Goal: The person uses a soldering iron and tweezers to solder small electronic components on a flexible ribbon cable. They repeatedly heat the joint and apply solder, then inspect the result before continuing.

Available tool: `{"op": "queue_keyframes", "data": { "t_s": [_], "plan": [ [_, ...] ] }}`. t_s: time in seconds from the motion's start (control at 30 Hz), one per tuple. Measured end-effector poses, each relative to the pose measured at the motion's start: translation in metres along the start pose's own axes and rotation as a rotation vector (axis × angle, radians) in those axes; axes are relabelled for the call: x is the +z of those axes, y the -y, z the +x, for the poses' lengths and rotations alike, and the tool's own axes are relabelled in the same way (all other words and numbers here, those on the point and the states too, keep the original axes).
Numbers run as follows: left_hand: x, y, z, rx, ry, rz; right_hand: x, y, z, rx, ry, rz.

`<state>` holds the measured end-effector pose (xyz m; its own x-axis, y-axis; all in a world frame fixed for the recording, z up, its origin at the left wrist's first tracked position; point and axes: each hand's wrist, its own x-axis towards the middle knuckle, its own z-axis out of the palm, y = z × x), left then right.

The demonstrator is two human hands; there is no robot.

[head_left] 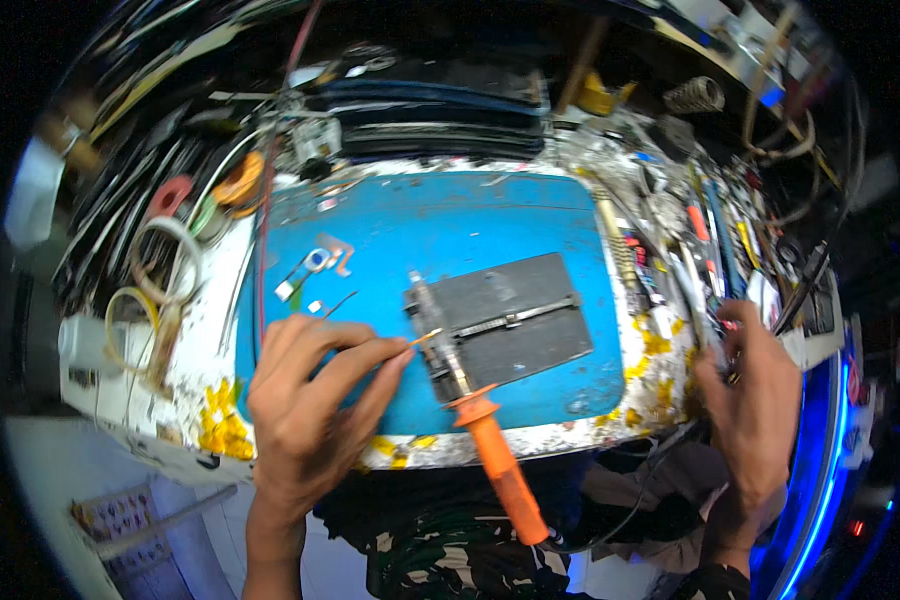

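Observation:
My left hand (315,400), over the lower left of the blue mat, pinches a thin orange-yellow strip (427,338) between thumb and forefinger. The strip's free end reaches toward a dark rectangular device part (530,335) with a slim bar across it. An orange-handled soldering iron (503,466) lies across the mat's front edge. Its metal shaft rests along the left side of the dark part, and its handle juts past the table toward me. My right hand (752,400) is at the right among the tools, thumb and forefinger apart, beside a grey slender tool (692,290). Blur hides finer detail there.
The blue mat (400,215) carries small parts and wire bits (317,262) at its left. Tape rolls (167,260) stand left of it, flat dark panels (440,110) are stacked behind, and crowded tools (740,230) fill the right. A cable (635,505) trails from the iron.

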<state>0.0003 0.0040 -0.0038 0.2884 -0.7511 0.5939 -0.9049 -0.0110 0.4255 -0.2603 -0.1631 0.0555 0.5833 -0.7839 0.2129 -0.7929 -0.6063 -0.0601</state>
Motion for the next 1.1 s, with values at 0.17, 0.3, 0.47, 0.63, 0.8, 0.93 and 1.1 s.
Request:
{"op": "queue_keyframes", "data": {
  "t_s": [0.17, 0.3, 0.47, 0.63, 0.8, 0.93, 1.1],
  "plan": [
    [-0.003, 0.004, -0.001, 0.039, 0.018, -0.009, -0.025, -0.010, -0.013, 0.102, -0.352, 0.050],
    [-0.003, 0.004, -0.001, 0.027, 0.011, -0.011, -0.052, -0.014, -0.013, -0.209, -0.288, 0.349],
    [-0.002, 0.006, -0.002, 0.047, 0.011, -0.015, -0.046, -0.003, -0.009, -0.247, -0.084, 0.559],
    [-0.001, 0.005, -0.002, 0.064, 0.002, 0.021, -0.029, 0.010, 0.004, 0.126, 0.265, 0.571],
    [0.001, 0.001, -0.002, 0.033, -0.012, 0.057, -0.005, 0.024, 0.026, -0.115, 0.008, 1.134],
    [0.002, 0.000, -0.002, 0.035, -0.002, 0.046, 0.023, 0.048, 0.046, -0.348, 0.214, 1.224],
    [0.002, 0.001, -0.002, 0.027, -0.001, 0.051, 0.034, 0.070, 0.074, -0.527, 0.319, 1.106]
  ]
}}
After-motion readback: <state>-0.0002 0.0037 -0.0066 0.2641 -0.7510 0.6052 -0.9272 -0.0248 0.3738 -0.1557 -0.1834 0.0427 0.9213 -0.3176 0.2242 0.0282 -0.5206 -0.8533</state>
